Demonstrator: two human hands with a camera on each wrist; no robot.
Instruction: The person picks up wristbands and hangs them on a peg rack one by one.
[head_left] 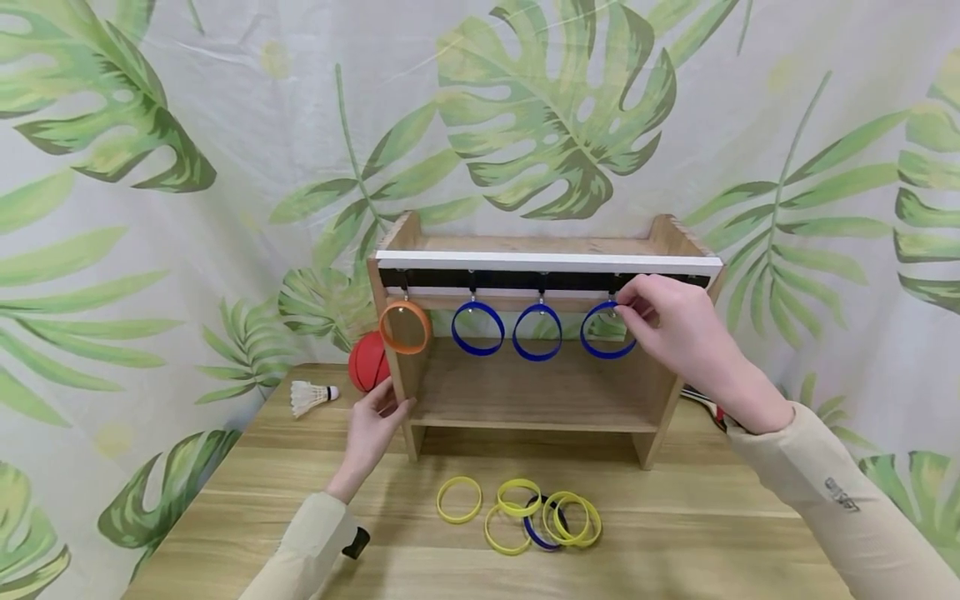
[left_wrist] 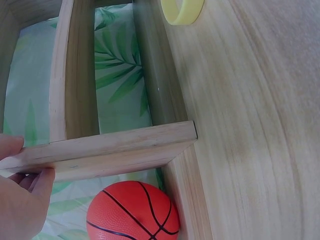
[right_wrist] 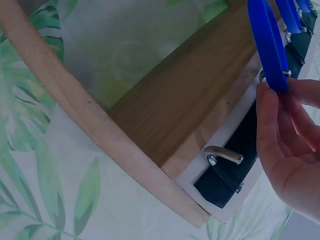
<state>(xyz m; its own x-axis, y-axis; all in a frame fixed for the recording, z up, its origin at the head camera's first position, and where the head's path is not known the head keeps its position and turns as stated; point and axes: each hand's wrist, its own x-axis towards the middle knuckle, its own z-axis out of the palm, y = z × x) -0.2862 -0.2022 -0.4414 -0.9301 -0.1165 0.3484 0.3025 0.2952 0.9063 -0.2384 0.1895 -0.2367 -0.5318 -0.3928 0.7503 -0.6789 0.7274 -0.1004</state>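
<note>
A blue silicone wristband [head_left: 606, 356] hangs at the fourth hook of the wooden shelf [head_left: 525, 423]. My right hand [head_left: 678, 329] pinches its upper edge between thumb and fingers; in the right wrist view, the hook's tip shows by the blue band [right_wrist: 267, 45]. Beyond that hand, a bare metal hook [right_wrist: 227, 155] sticks out of the black strip. Two more blue wristbands and an orange wristband [head_left: 406, 351] hang along the row to the left. My left hand [head_left: 375, 429] grips the front edge of the shelf's left side panel [left_wrist: 125, 142].
Several yellow wristbands [head_left: 459, 521] and a blue one [head_left: 542, 545] lie on the wooden table [head_left: 405, 550] before the shelf. A red ball [head_left: 367, 362] and a shuttlecock [head_left: 309, 397] are at the left. Behind the right arm, a paddle [head_left: 705, 404] is partly hidden.
</note>
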